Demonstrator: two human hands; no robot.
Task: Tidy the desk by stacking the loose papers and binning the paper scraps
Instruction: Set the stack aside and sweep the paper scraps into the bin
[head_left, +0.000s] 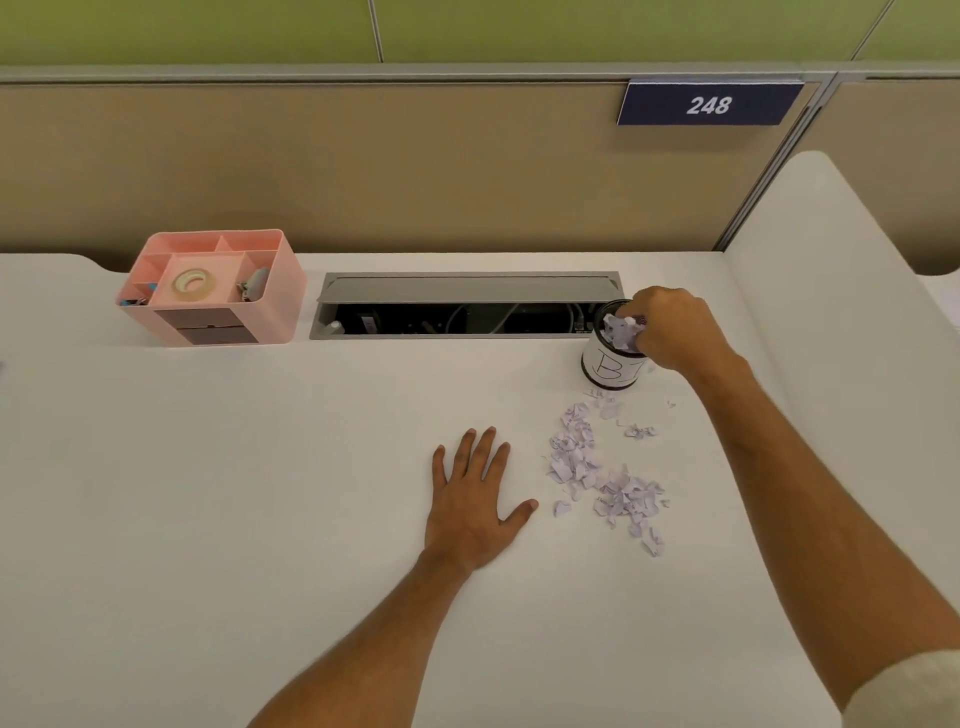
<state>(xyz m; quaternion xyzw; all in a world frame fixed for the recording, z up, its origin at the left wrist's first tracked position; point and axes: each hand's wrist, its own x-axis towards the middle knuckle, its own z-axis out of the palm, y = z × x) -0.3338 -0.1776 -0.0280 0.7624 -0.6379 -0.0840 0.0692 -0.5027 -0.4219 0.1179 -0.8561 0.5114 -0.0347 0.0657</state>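
resting flat on the white desk (260, 493), the left hand (475, 499) lies palm down near the middle of the top, fingers straight and a little spread, holding nothing. just to its right a loose heap of pale lilac paper scraps (605, 475) is strewn over the desk surface — the thumb tip is near the closest bits, not touching them as far as i can see. farther back, toward the rear right part of the desk, a small round bin (608, 366) stands upright, white-labelled with hand-drawn letters, more scraps bunched in its mouth. the right hand (667, 332) is over that rim, fingers curled round a wad of scraps at the opening. behind the bin, along the back edge, a grey cable hatch (467, 304) stands open with dark wiring inside. at the rear left sits a pink organiser (218, 291) with a tape roll (193, 283) in its middle compartment. a blue sign (709, 104) reading 248 hangs on the partition beyond.
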